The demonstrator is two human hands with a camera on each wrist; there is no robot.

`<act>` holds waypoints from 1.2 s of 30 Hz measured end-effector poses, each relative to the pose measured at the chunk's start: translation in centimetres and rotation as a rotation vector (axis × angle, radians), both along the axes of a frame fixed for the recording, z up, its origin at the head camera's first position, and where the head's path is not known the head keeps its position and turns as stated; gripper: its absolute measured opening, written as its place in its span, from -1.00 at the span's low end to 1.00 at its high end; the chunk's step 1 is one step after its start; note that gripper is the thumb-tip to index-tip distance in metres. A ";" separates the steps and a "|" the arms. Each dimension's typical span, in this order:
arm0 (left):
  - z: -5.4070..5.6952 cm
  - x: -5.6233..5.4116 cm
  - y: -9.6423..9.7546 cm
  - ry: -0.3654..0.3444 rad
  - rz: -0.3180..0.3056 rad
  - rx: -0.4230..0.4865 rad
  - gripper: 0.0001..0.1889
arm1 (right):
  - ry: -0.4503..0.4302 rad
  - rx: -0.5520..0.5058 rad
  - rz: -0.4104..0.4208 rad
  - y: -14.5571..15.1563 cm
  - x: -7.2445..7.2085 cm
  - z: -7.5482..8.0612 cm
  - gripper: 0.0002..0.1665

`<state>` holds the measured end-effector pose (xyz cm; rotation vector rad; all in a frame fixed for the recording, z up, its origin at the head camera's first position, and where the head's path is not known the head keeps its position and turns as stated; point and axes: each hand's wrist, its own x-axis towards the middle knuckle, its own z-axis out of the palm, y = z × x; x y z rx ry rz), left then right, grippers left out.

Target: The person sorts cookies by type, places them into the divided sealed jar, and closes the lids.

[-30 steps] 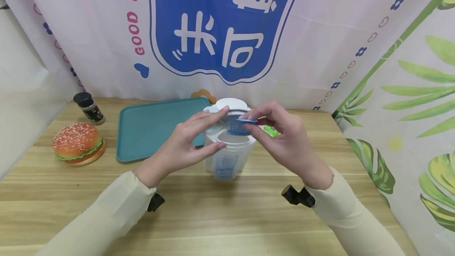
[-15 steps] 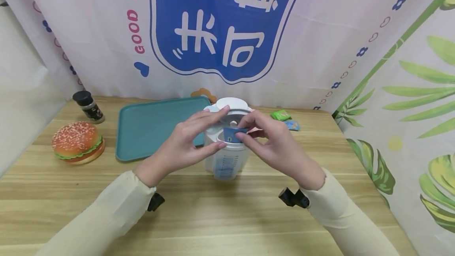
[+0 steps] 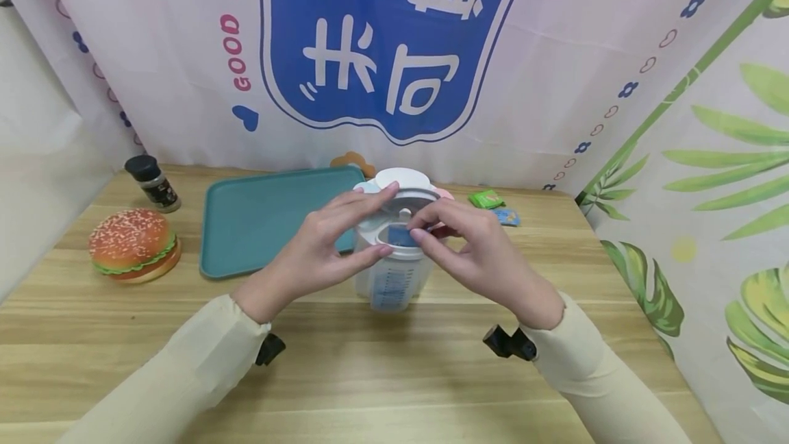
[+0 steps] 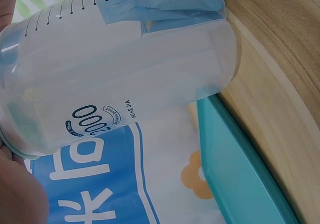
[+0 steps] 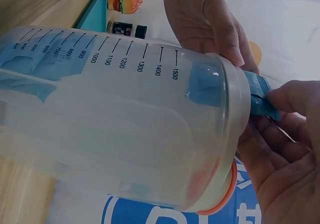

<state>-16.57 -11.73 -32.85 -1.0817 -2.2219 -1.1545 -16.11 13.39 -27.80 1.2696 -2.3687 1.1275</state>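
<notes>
A translucent storage canister (image 3: 390,286) with measuring marks stands upright on the table, one white flap (image 3: 402,178) of its lid raised. My left hand (image 3: 317,242) grips the canister's top, thumb on the near rim and fingers at the flap. Between thumb and fingertips, my right hand (image 3: 477,235) pinches a small blue packet (image 3: 401,234) at the opening. The right wrist view shows the packet's outer end (image 5: 258,91) above the rim, with the rest inside the canister. Crumpled blue packets (image 4: 165,8) lie at the canister's bottom in the left wrist view.
A teal tray (image 3: 265,225) lies left of the canister. Beyond it are a toy hamburger (image 3: 132,245) and a black-capped seasoning jar (image 3: 154,185). Right of the canister are a green packet (image 3: 486,199) and another blue packet (image 3: 507,216). A printed cloth (image 3: 542,88) hangs behind the table.
My right hand has moved left and down, lowering the blue packet from above the canister into its opening. The left hand has kept its place.
</notes>
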 end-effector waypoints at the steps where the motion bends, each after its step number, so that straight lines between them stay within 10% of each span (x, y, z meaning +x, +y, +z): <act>1: 0.0 0.0 0.0 0.004 0.000 0.000 -0.18 | -0.006 0.002 0.004 0.0 0.0 0.0 -0.89; 36: -0.1 0.0 -0.1 0.003 -0.005 0.014 -0.17 | 0.017 0.112 0.096 0.0 -0.1 -0.3 -0.84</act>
